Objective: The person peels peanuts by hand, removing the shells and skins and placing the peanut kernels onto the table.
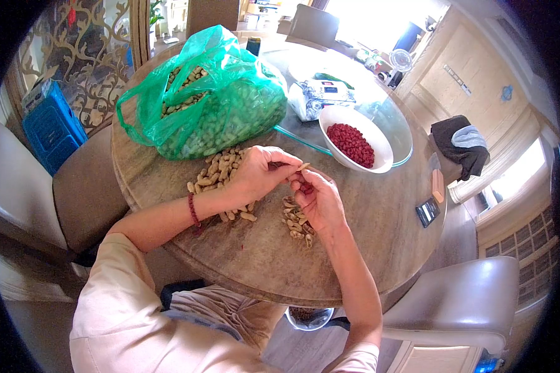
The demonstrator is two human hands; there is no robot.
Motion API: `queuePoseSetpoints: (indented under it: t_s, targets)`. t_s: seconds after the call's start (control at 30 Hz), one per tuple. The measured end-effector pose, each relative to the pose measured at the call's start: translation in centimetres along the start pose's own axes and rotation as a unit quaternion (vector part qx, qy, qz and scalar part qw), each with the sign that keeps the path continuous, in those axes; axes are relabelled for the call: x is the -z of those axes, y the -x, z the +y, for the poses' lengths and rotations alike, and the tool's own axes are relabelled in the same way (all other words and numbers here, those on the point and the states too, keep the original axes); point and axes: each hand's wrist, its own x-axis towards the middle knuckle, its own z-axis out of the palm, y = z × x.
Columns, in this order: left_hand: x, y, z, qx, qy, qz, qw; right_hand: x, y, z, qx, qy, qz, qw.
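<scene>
My left hand [261, 175] pinches a peanut shell [302, 167] between thumb and fingertips, above the table. Close against it, my right hand [319, 200] touches the same shell with its fingertips, and red peanut kernels [305, 187] show in its curled fingers. Under and beside my left hand lies a pile of unshelled peanuts [218, 171]. Broken empty shells [296, 222] are heaped below my right hand. A white bowl [384, 158] of red kernels stands beyond my hands to the right. Behind the pile sits a green plastic bag [230, 105] full of peanuts.
The round table [379, 248] carries a tissue pack [330, 92] behind the bowl and a phone [427, 212] at its right edge. Beneath the front edge is a lined bin [310, 318]. Chairs stand left and right, and a blue case [54, 124] is at the left.
</scene>
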Motion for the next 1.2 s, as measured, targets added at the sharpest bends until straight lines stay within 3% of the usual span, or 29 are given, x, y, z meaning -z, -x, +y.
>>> queuePoseSetpoints:
  t_s: [0.17,0.23,0.37,0.5,0.57,0.63,0.7,0.73,0.83,0.9,0.97,1.0,1.03,1.1,1.2]
  targets:
    - [0.0,0.0,0.0,-0.031,0.003,0.008,0.999,-0.3,0.2,-0.3,-0.004,0.005,-0.002,1.0]
    - [-0.1,0.0,0.3,0.014,0.084,0.007,0.996,-0.8,0.3,-0.5,-0.008,0.011,0.016,1.0]
    - [0.2,-0.3,0.1,0.028,0.068,0.04,0.996,-0.4,0.3,-0.5,-0.006,-0.026,0.023,0.999]
    - [0.5,-0.3,0.5,0.014,0.076,0.066,0.995,0.4,-0.1,-1.0,0.019,-0.036,0.101,0.994]
    - [0.5,-0.1,0.6,0.073,0.064,-0.009,0.995,1.0,-0.2,-1.6,0.041,-0.037,0.122,0.991]
    - [-0.1,0.1,-0.3,0.075,0.078,-0.041,0.993,1.7,-0.2,-2.1,0.063,-0.036,0.1,0.992]
    - [-0.6,0.5,-0.5,0.003,-0.008,-0.123,0.992,2.0,-0.2,-2.6,0.071,-0.052,0.096,0.992]
    - [-0.6,0.7,-0.2,0.032,-0.009,-0.159,0.987,2.0,-0.1,-2.8,0.069,-0.052,0.097,0.992]
    - [0.4,-0.1,1.4,0.093,-0.008,-0.202,0.975,1.8,0.0,-3.0,0.06,-0.095,0.111,0.987]
    - [2.1,-1.4,0.6,0.087,-0.01,-0.165,0.982,2.0,0.0,-3.1,0.028,-0.129,0.105,0.986]
    - [4.2,-2.4,0.6,-0.071,-0.257,-0.137,0.954,2.0,-0.2,-3.0,0.023,-0.129,0.092,0.987]
    - [4.4,-2.4,0.4,-0.094,-0.31,-0.156,0.933,2.1,-0.1,-3.0,0.022,-0.099,0.077,0.992]
    - [4.5,-2.3,0.2,-0.094,-0.31,-0.154,0.933,2.2,-0.2,-2.9,0.021,-0.069,0.061,0.996]
    - [4.4,-1.8,-0.4,-0.119,-0.451,-0.214,0.858,2.1,-0.2,-2.9,0.025,-0.038,0.068,0.997]
    - [4.4,-0.9,-1.2,-0.123,-0.448,-0.208,0.861,1.8,-0.2,-2.8,0.029,0.0,0.077,0.997]
